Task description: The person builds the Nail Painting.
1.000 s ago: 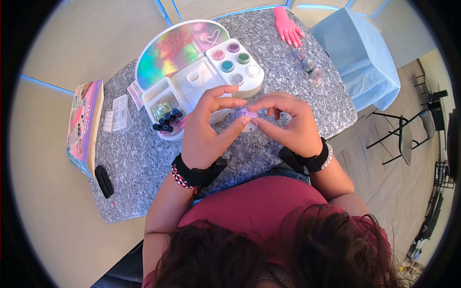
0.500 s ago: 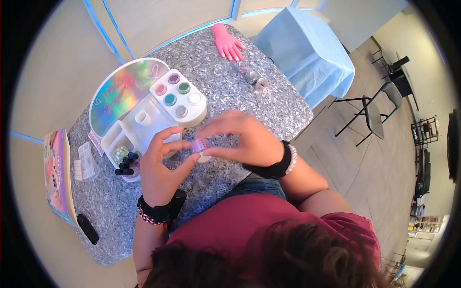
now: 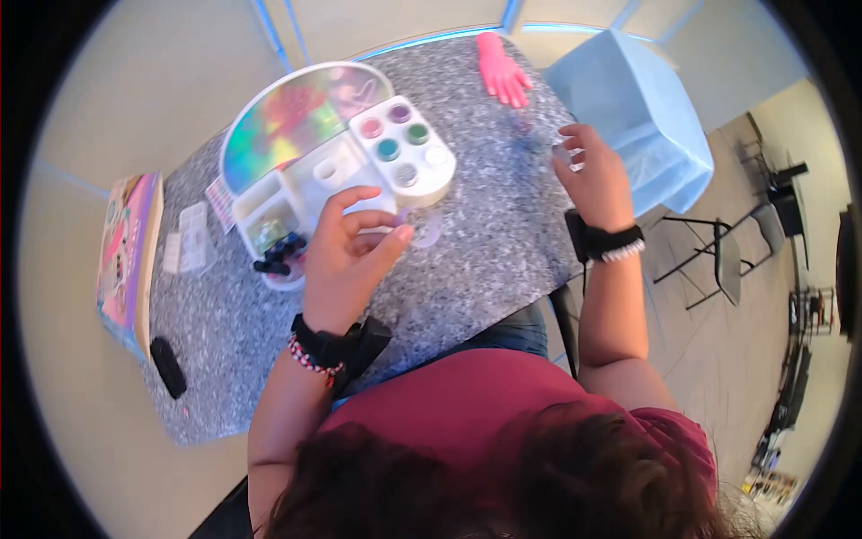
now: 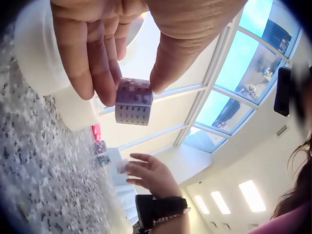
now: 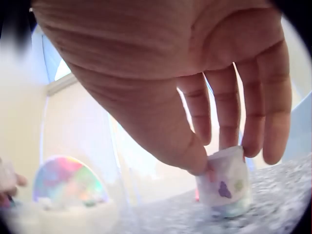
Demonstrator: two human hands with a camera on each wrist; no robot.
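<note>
My left hand [image 3: 346, 260] holds a small purple printed roll [image 4: 133, 105] between thumb and fingers, above the granite-look table near its front. Just past those fingertips, a pale ring-shaped piece [image 3: 429, 231] shows on the table. Far to the right, my right hand [image 3: 597, 184] is held out over the table's right side. In the right wrist view, its thumb and fingers pinch a small whitish roll [image 5: 226, 183] with purple and green prints, its lower end close to the granite surface. Other small printed rolls [image 4: 101, 153] stand there in the left wrist view.
A white caddy [image 3: 341, 171] with a rainbow back panel [image 3: 269, 144] bears several glitter pots [image 3: 406, 173] and dark-capped bottles [image 3: 280, 253]. Behind lies a pink model hand [image 3: 503, 76]. At left are a clear compartment case [image 3: 195, 238], a box [image 3: 130, 260] and a black pouch [image 3: 168, 368].
My right hand has left the purple roll beside my left hand and moved right across the table, where it pinches a whitish roll. My left hand keeps its roll.
</note>
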